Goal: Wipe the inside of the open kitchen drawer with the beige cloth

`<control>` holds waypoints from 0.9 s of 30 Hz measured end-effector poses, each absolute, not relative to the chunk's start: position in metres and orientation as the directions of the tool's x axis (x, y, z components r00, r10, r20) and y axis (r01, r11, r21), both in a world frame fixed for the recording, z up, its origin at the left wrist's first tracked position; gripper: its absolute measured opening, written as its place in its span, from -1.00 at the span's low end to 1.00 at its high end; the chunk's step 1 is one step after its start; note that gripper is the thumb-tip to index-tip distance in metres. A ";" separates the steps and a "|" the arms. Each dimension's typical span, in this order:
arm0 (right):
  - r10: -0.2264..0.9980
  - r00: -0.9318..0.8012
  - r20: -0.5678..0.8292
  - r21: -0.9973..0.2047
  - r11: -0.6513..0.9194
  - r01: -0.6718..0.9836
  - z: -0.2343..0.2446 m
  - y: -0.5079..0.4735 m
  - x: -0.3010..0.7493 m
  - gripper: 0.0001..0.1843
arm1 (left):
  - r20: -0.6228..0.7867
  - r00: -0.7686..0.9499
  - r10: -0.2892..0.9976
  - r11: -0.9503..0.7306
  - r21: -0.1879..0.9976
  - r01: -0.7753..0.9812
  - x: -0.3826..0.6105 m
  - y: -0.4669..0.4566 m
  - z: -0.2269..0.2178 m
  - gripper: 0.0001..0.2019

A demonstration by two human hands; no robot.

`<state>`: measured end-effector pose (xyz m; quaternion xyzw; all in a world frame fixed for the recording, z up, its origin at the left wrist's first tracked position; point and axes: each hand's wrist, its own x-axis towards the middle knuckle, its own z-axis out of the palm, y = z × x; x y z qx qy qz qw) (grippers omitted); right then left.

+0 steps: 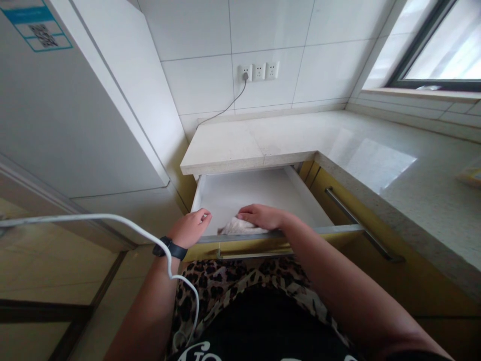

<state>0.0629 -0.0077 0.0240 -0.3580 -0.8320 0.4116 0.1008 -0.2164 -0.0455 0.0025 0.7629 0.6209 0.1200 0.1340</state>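
A pulled-out white drawer (259, 188) with a yellow front stands before me under the counter. My right hand (261, 215) presses a crumpled whitish cloth (242, 226) against the inside of the drawer, along its front edge. Its fingers curl over the cloth. At the drawer's front left corner is my left hand (193, 225), with a black watch on the wrist. Its fingers are bent, the thumb lies near them, and what they hold, if anything, is hidden.
A pale stone countertop (233, 143) overhangs the drawer and runs round to the right. A white cable (112, 216) crosses in front of my left arm. The tall white cabinet (86, 100) stands at left. A bar handle (361, 223) sticks out at right.
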 end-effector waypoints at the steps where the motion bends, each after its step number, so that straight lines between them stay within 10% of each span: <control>1: 0.675 -0.729 -0.110 -0.739 0.435 0.514 0.024 -0.010 0.043 -0.35 | 0.016 0.206 0.978 -0.198 0.355 0.914 -0.217 -0.046 0.003 -0.63; 13: 0.699 -0.706 0.112 -0.202 0.712 0.673 0.033 -0.047 0.046 -0.32 | 0.012 0.210 0.978 -0.200 0.368 0.908 -0.214 -0.049 0.003 -0.65; 27: 0.908 -0.386 0.160 -0.182 0.412 0.893 0.021 -0.050 0.241 -0.49 | 0.081 0.205 0.975 -0.217 0.515 0.829 -0.212 -0.052 0.010 -0.72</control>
